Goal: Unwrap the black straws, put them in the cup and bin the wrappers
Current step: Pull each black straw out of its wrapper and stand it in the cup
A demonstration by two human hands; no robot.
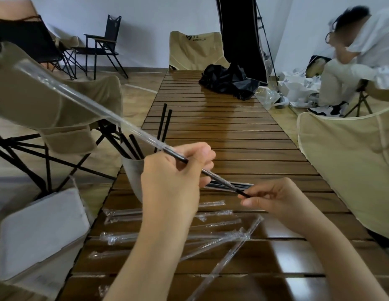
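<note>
Brown wooden slats form the bench, which runs away toward a pale wall, with wood-look flooring on either side. Beige folding chairs stand around it; the one at the far end carries the printed words "WATER CLEAN" under a dark logo. A black folding chair stands by the wall, and a crumpled black bag lies on the far part of the bench. A second person sits at the right edge of the room.

A pale cup stands at the bench's left edge, holding several black straws upright (exact count unclear). Empty clear wrappers lie scattered on the near slats. A white lidded bin sits lower left.

The left hand grips a clear wrapper; the right hand pinches the exposed end of the black straw inside it. More wrapped straws lie just beneath.
</note>
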